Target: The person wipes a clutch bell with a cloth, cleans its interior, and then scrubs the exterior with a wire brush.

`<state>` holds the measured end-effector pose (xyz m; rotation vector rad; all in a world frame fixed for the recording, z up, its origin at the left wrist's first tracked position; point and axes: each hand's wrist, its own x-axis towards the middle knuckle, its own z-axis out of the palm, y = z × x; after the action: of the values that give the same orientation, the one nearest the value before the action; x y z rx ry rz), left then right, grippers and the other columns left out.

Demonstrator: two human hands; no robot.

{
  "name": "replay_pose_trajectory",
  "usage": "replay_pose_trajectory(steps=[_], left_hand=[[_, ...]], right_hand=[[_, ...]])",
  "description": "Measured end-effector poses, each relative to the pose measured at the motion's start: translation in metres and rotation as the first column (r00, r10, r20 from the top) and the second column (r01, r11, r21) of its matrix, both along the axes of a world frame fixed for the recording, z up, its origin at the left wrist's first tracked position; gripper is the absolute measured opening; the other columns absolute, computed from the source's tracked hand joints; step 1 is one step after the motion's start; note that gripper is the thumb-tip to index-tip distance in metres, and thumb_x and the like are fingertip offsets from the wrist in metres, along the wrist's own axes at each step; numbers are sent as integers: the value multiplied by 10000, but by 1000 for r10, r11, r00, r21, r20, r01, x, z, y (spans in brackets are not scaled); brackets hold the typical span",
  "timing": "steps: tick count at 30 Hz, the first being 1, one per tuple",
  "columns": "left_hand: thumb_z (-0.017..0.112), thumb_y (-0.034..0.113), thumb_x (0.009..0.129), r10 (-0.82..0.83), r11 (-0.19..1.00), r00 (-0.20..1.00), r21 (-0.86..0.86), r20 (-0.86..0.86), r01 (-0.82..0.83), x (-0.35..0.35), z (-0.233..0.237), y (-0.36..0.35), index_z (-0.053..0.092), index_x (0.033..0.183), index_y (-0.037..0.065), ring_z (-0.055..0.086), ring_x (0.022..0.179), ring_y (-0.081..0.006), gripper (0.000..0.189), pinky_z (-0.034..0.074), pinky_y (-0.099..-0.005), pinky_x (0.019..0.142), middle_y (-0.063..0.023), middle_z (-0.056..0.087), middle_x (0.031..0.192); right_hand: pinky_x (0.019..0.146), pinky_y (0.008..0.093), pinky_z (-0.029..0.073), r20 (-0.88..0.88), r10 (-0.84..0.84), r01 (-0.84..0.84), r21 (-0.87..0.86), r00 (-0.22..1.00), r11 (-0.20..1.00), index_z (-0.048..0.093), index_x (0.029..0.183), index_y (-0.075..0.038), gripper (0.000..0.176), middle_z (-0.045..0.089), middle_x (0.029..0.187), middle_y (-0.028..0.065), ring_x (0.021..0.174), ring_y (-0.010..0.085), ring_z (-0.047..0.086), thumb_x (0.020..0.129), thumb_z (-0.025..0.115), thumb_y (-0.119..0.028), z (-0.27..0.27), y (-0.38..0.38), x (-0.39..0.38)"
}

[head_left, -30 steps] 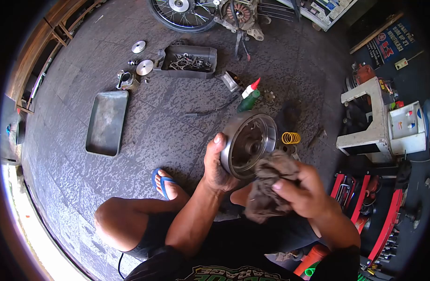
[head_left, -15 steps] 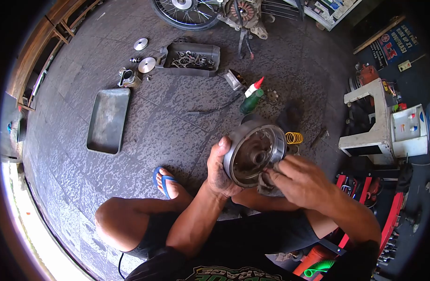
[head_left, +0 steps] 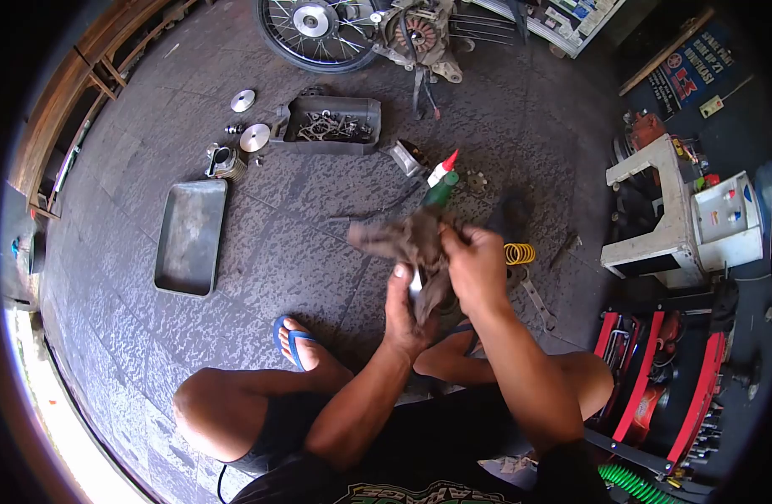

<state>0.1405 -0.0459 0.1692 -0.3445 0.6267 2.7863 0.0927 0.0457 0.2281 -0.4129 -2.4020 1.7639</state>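
My left hand (head_left: pixel 405 315) is closed on the metal drum (head_left: pixel 415 284), a cup-shaped part with a central hub; only a bright sliver of it shows now. A dirty brown rag (head_left: pixel 424 244) covers the rest, its loose end blurred by motion towards the left. My right hand (head_left: pixel 474 265) grips the rag and presses it on the drum's far right side. Just beyond my hands stand a green bottle (head_left: pixel 441 191) and a white bottle with a red nozzle (head_left: pixel 441 170). A yellow coil spring (head_left: pixel 519 253) lies right of my right hand.
A flat metal tray (head_left: pixel 190 239) lies at left. Farther off are a dark bin of small parts (head_left: pixel 331 124), a cylinder block (head_left: pixel 225 161), and a wheel with an engine (head_left: pixel 420 38). A wrench (head_left: pixel 537 301), a white stand (head_left: pixel 655 210) and a red tool rack (head_left: pixel 655 378) are at right.
My right hand has moved up and left, bringing the rag from the drum's lower rim across it. The drum has turned and its open inside no longer shows. The view has shifted slightly.
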Motion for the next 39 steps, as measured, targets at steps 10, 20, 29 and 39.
replay_pose_trajectory(steps=[10,20,29,39], left_hand=[[511,660,916,38,982,997,183,71,-50,-11,30,-28,542,1377,113,572,1238,-298,717,452,-473,1063,-111,610,1330],[574,653,873,-31,1000,1000,5,5,31,13,46,-22,472,1435,95,580,1237,-287,798,455,-454,1072,-124,581,1361],[577,651,865,103,993,994,60,-45,-100,-4,45,-36,449,1452,62,577,1245,-296,842,465,-464,1068,-154,572,1374],[730,611,757,134,991,934,68,-330,-118,-13,76,-66,203,1572,33,508,1326,-293,1130,442,-412,1102,-176,452,1479]], right_hand=[[844,367,494,-452,267,-2,506,851,862,689,1012,11,233,587,1042,128,962,249,594,884,720,-181,64,37,-4],[727,391,513,-348,249,-206,156,904,966,717,964,-17,185,702,891,114,798,291,684,932,690,-197,32,-20,-7],[720,375,526,-225,101,-44,248,969,968,700,1015,-2,208,702,890,164,771,282,695,904,717,-177,38,21,-11],[676,343,513,398,616,-727,480,680,492,672,1040,22,221,731,862,144,790,157,680,913,698,-156,-6,56,5]])
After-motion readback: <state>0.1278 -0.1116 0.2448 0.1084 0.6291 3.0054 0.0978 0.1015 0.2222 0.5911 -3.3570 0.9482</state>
